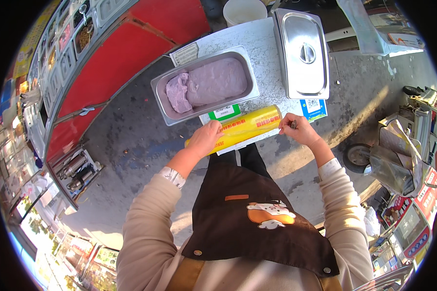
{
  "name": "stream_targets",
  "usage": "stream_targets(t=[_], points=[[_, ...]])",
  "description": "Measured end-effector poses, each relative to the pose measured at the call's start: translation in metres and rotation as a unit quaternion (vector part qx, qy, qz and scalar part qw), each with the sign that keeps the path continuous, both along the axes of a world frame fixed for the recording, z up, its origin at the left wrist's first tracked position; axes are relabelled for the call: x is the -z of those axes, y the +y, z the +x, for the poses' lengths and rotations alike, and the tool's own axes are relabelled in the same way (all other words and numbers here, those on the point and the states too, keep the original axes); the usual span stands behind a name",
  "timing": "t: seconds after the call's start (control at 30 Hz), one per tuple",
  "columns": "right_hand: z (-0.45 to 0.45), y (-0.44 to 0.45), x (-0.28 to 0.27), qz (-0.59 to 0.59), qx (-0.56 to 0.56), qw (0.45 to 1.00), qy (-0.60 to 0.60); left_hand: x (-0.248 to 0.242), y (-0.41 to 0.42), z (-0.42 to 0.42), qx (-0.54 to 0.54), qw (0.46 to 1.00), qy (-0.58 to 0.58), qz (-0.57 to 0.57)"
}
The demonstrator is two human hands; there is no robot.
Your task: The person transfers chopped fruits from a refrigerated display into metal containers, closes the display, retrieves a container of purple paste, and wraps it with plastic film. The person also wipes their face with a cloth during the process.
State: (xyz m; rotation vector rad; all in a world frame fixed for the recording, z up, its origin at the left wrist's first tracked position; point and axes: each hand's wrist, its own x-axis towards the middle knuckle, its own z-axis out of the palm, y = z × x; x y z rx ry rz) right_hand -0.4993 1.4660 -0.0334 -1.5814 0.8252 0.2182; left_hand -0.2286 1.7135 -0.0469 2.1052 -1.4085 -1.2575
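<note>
A yellow roll of cling film [249,125] bearing red writing lies slantwise along the near edge of a small pale table [267,72]. My left hand [207,136] grips the roll towards its left end, fingers over the top. At the right end, my right hand [299,128] has its thumb and fingers pinched together around a small dark object, mostly hidden, which I cannot identify. Beyond the roll sits a deep steel pan [253,80] with a smooth lilac mass [216,82], perhaps taro paste; its left end is rough and broken.
A lidded steel container [302,54] stands at the table's right. Flat cards with printed codes, one green [224,112] and one blue [313,107], lie near the front. A white bucket [244,12] is behind. Left curves a red-sided stall counter [105,76] with topping trays; a parked cart [393,156] is right.
</note>
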Motion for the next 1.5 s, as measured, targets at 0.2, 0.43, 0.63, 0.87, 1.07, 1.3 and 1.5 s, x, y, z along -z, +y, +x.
stream_targets(t=[0.2, 0.43, 0.63, 0.87, 1.07, 1.3, 1.5], points=[[0.006, 0.002, -0.01, 0.006, 0.007, 1.0, 0.001, 0.018, 0.001, -0.004, 0.03, 0.992, -0.025, -0.12], [0.004, 0.001, -0.008, -0.008, 0.0, 1.0, -0.001, 0.007, 0.009, -0.019, 0.213, 0.937, -0.227, -0.161], [0.005, 0.008, -0.008, -0.027, 0.005, 1.0, 0.012, 0.005, 0.015, -0.033, 0.209, 0.946, -0.23, -0.096], [0.001, 0.011, -0.001, -0.026, 0.018, 0.999, 0.002, 0.006, 0.03, -0.001, 0.141, 0.983, -0.046, -0.104], [0.006, 0.01, -0.009, -0.032, 0.019, 0.999, -0.004, 0.0, 0.022, -0.001, 0.183, 0.98, -0.078, -0.001], [0.008, 0.008, -0.009, -0.07, 0.006, 0.998, 0.0, 0.0, 0.031, 0.009, 0.141, 0.987, -0.037, -0.072], [0.023, 0.012, -0.025, -0.124, -0.025, 0.992, 0.001, 0.012, 0.066, 0.032, 0.057, 0.984, -0.088, -0.144]])
